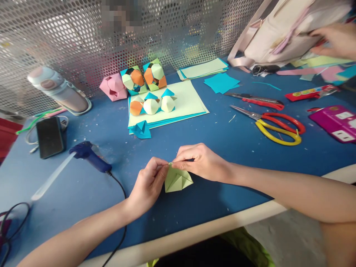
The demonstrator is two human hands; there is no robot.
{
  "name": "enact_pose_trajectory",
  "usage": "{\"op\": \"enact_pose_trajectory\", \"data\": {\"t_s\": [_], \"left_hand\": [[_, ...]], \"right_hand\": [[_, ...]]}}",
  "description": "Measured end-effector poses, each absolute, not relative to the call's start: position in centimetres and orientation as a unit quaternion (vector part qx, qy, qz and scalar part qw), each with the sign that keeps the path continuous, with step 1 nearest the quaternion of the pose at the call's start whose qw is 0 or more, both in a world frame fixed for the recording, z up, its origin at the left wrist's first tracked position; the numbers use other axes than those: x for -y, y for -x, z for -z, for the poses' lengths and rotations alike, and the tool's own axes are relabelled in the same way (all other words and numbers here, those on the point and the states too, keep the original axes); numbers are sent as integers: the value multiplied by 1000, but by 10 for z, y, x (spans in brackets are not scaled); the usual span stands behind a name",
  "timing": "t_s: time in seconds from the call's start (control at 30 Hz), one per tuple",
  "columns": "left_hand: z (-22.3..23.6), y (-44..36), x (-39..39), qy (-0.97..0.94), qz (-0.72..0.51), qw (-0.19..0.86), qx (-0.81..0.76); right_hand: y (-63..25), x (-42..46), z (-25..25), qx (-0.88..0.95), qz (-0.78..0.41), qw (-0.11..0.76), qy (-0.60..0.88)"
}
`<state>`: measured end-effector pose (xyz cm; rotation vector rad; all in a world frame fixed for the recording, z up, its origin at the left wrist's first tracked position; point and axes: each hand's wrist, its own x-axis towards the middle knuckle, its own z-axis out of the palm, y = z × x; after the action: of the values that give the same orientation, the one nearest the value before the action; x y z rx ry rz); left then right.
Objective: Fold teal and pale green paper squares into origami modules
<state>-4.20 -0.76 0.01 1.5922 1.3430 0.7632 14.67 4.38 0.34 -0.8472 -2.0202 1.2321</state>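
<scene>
Between my hands is a pale green piece of folded paper (178,181), creased into a small pointed shape. My left hand (148,185) pinches its upper left edge between thumb and fingers. The fingertips of my right hand (200,163) press together on the top corner, close to the left thumb. Just beyond lies a folded blue paper piece (141,129) at the corner of a stack of pale and blue sheets (189,98). Several rounded paper units in orange, cream and blue (151,105) rest on that stack.
Folded paper balls (135,79) stand against the perforated metal screen (83,37). Scissors (278,128), a utility knife (258,101) and blue squares (221,81) lie right. A glue gun (89,155), phone (50,137) and bottle (59,91) are left. Another person's hand (336,40) is beside the bag (278,33).
</scene>
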Motion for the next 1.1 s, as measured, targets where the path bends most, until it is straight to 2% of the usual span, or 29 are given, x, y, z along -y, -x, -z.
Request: {"op": "enact_pose_trajectory", "data": {"t_s": [0.3, 0.57, 0.83, 1.1], "left_hand": [[-5, 38, 5, -667, -304, 423, -533], [-9, 37, 3, -578, -370, 455, -568], [-1, 40, 1, -572, -346, 482, -566], [-6, 38, 1, -591, -355, 475, -547]], "right_hand": [[-147, -43, -3, 804, -407, 321, 290], [-146, -44, -4, 821, -377, 316, 290], [-149, -44, 2, 867, -276, 330, 252], [-150, -43, 2, 879, -249, 315, 258]]}}
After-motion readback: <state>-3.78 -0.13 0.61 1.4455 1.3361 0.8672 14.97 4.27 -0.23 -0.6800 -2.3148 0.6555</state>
